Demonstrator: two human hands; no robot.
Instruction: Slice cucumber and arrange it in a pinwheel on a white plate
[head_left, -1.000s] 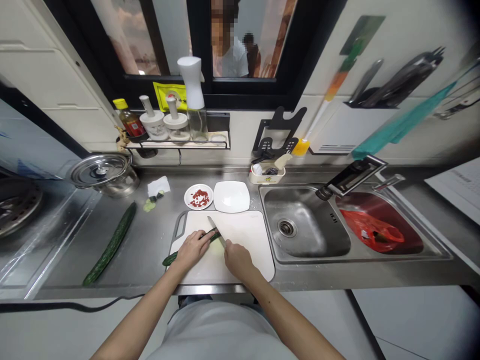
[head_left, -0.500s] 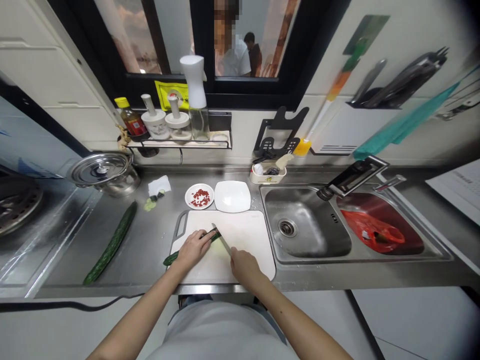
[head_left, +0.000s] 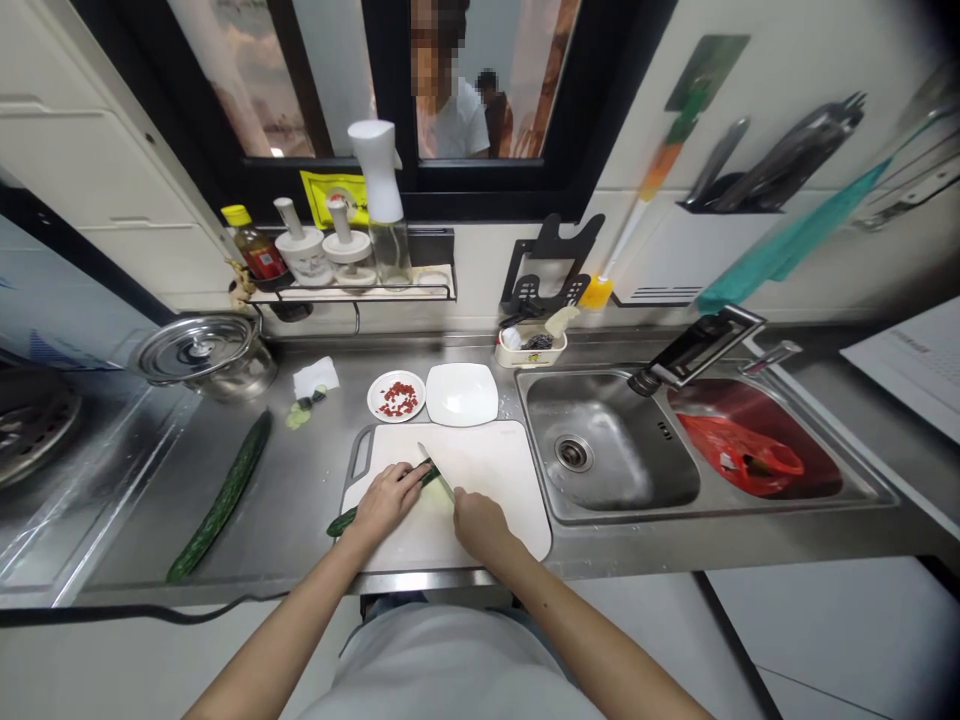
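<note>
On the white cutting board lies a dark green cucumber, pressed under the fingers of my left hand. My right hand is closed around the handle of a knife, whose blade is at the cucumber's right end, close to my left fingertips. Pale cut pieces seem to lie beside the blade, too faint to make out well. Behind the board stand a white plate with red bits and a white square plate.
Left on the steel counter lie a whole cucumber and cucumber scraps by a white tissue. A lidded pot stands behind. At right is a double sink with a red bag. Bottles line the shelf.
The knife and my right hand have shifted slightly left, with the blade tip reaching a little farther up the board. My left hand stays on the cucumber. The whole view has moved slightly.
</note>
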